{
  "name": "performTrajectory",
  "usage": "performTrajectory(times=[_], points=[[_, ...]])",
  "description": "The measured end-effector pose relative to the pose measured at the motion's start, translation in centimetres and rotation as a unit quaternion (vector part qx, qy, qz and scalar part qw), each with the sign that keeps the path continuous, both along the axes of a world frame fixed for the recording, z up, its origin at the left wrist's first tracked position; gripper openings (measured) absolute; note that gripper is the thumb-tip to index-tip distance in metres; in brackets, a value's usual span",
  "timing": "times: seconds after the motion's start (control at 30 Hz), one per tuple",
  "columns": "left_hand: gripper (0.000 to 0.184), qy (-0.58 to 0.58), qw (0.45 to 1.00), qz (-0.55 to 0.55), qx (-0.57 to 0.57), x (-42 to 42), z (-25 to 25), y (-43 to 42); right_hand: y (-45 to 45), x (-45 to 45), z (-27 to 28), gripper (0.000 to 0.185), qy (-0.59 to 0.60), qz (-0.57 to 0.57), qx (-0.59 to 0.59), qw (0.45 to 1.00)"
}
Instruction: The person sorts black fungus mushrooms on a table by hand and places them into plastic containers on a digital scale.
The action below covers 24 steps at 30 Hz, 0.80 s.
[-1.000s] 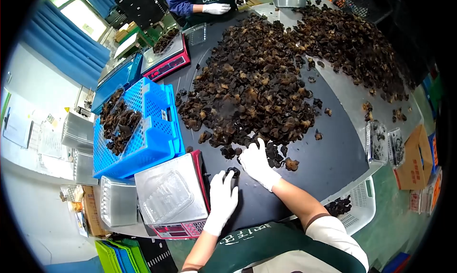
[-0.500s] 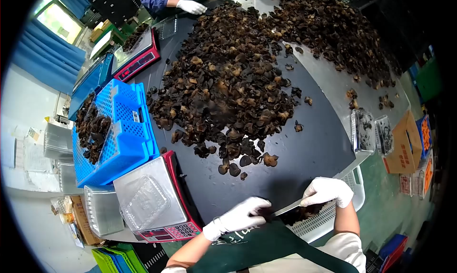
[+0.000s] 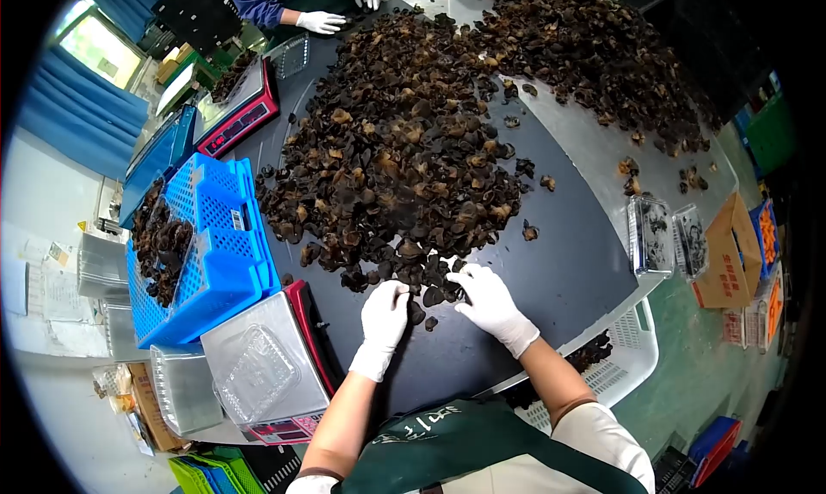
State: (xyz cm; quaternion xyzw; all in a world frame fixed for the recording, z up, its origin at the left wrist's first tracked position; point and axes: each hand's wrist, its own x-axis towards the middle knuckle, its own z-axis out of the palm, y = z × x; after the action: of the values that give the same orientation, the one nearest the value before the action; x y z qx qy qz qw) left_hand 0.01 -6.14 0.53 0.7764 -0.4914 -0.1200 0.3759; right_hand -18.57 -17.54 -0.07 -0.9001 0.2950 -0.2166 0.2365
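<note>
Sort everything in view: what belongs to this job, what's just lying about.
Likely the job:
pile of dark pieces, at the left hand and right hand
near scale
clear tray on it

Apparently lying about:
cardboard box
green crate, lower left

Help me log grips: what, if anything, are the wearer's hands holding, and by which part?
Cannot tell: left hand and right hand are at the dark pieces; any hold is unclear.

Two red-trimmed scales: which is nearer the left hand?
The front scale, left of the left hand, bearing a clear plastic tray. The other scale sits past the blue crate, bearing dark pieces.
</note>
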Motion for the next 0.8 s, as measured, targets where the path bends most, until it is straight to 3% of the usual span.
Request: performTrajectory(times=[0.07,0.13,0.17,0.2,0.27,0.37,0.5,0.6,0.67,0.73,0.77,0.8], points=[[0.007,0.176,0.983,0.046,0.015,0.3,0.3,1.4,-0.3,-0.9,-1.4,0.040,-0.029,0.019,0.052,0.998],[0.009,0.262,0.962,0.078,-0.003,0.3,-0.2,3.0,-0.4,-1.0,-0.6,0.034,-0.091,0.002,0.053,0.994],[0.012,0.352,0.933,0.056,-0.048,0.2,-0.5,3.7,-0.4,-1.2,0.1,0.031,-0.035,0.009,0.052,0.998],[0.011,0.352,0.933,0.060,-0.048,0.0,-0.1,4.1,-0.3,-1.0,0.9,0.027,0.019,0.016,0.049,0.998],[0.012,0.589,0.806,0.049,-0.034,-0.5,1.0,4.9,0.3,-0.3,0.9,0.024,-0.006,0.017,0.005,1.000],[0.016,0.685,0.726,0.006,-0.054,-1.0,1.2,5.7,1.2,0.9,-0.8,0.023,-0.029,0.004,-0.088,0.996],[0.020,0.732,0.677,-0.018,-0.076,-1.2,0.5,6.7,0.7,1.1,-1.9,0.023,-0.026,0.024,-0.016,0.999],[0.027,0.728,0.682,0.032,-0.052,-1.7,-0.1,7.1,0.2,0.7,-1.0,0.019,-0.044,0.040,0.039,0.997],[0.030,0.699,0.711,0.068,-0.042,-2.7,-0.2,7.0,0.4,0.3,0.4,0.015,-0.169,0.006,0.041,0.985],[0.023,0.645,0.761,0.061,-0.037,-3.0,-0.7,7.0,0.4,-1.1,4.8,0.012,-0.127,-0.021,0.232,0.964],[0.023,0.645,0.761,0.061,-0.038,-3.0,-0.4,6.9,0.0,-2.4,6.2,0.014,-0.101,0.032,0.285,0.953],[0.023,0.576,0.818,-0.001,-0.012,-2.8,0.4,6.7,-0.6,-4.0,7.2,0.015,-0.075,0.083,0.336,0.935]])
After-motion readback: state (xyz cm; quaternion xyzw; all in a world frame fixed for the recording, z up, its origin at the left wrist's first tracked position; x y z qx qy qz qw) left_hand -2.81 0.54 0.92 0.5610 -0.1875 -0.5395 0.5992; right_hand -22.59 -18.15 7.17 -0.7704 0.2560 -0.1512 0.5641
